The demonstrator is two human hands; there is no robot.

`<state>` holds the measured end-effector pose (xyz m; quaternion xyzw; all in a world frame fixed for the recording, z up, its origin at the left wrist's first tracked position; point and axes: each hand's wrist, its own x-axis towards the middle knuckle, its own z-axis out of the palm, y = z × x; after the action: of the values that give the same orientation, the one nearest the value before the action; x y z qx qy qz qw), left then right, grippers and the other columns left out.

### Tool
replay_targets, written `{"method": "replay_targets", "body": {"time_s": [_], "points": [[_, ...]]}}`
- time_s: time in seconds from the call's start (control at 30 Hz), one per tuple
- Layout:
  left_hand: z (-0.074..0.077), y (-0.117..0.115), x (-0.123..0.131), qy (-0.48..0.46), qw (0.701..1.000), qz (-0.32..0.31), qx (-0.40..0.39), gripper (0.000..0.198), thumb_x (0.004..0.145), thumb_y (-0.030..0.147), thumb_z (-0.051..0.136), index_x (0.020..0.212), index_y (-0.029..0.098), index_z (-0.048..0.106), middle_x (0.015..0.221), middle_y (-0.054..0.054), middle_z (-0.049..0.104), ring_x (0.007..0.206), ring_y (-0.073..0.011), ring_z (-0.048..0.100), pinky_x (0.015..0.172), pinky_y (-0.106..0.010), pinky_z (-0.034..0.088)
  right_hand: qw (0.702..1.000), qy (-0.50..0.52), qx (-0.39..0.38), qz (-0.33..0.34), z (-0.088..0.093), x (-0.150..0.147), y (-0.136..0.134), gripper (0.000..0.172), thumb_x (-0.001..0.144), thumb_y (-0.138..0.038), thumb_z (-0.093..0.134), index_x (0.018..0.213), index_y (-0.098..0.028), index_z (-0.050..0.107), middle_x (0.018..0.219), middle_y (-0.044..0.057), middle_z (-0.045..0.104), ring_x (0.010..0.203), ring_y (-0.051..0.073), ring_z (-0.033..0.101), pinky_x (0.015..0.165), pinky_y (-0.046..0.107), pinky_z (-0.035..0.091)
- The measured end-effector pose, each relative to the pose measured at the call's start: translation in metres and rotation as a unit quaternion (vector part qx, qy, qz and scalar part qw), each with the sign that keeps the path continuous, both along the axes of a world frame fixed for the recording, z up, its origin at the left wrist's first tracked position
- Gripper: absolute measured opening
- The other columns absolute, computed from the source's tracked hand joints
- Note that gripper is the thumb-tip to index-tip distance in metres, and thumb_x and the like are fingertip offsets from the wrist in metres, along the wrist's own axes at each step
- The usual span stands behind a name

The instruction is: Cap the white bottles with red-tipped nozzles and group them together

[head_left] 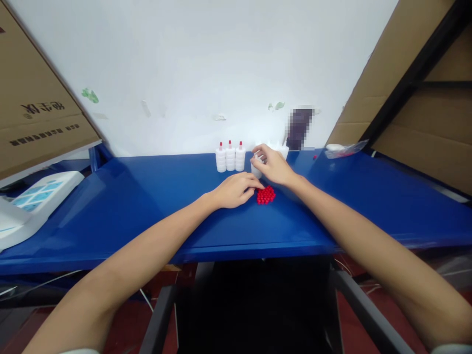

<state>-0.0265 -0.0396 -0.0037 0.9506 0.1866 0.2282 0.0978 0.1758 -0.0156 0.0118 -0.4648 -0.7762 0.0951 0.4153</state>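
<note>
Now the right hand (273,164) curves its fingers in, gripping a white bottle (255,173); the half-curled left hand (236,191) meets red caps (266,195) at its fingertips, pinch unclear.

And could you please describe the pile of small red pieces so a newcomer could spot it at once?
On the blue table, find the person's left hand. The pile of small red pieces lies just to its right, nearer the camera than the white bottles. It is the only heap of loose red; three bottles merely wear red tips.
</note>
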Motion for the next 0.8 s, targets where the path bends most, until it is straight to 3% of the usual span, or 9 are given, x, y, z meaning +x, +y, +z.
{"method": "replay_targets", "body": {"time_s": [0.17, 0.43, 0.8], "points": [[-0.0007, 0.0016, -0.0004, 0.005, 1.000, 0.005, -0.001, 0.041, 0.095, 0.014, 0.045, 0.118, 0.022, 0.078, 0.122, -0.008, 0.073, 0.115, -0.0242, 0.067, 0.106, -0.044, 0.055, 0.999, -0.006, -0.021, 0.041, -0.0013, -0.0013, -0.0004, 0.032, 0.091, -0.043, 0.063, 0.113, -0.019, 0.067, 0.112, 0.011, 0.075, 0.089, 0.024, 0.068, 0.084, 0.040, 0.055], [-0.0015, 0.0022, -0.0007, 0.007, 1.000, 0.005, 0.004, 0.041, 0.097, 0.014, 0.044, 0.122, 0.022, 0.075, 0.122, -0.008, 0.074, 0.118, -0.0245, 0.065, 0.109, -0.047, 0.052, 0.994, -0.090, -0.047, 0.050, -0.0004, -0.0016, -0.0040, 0.034, 0.096, -0.044, 0.057, 0.113, -0.017, 0.071, 0.102, 0.009, 0.078, 0.084, 0.024, 0.067, 0.082, 0.039, 0.051], [-0.0012, 0.0039, -0.0015, 0.026, 1.000, 0.010, 0.009, 0.042, 0.095, 0.013, 0.045, 0.121, 0.024, 0.076, 0.125, -0.007, 0.072, 0.120, -0.0248, 0.063, 0.112, -0.047, 0.051, 0.990, -0.121, -0.040, 0.055, -0.0018, 0.0001, -0.0031, 0.034, 0.099, -0.041, 0.054, 0.112, -0.016, 0.074, 0.104, 0.010, 0.079, 0.089, 0.026, 0.071, 0.086, 0.040, 0.051]]}}
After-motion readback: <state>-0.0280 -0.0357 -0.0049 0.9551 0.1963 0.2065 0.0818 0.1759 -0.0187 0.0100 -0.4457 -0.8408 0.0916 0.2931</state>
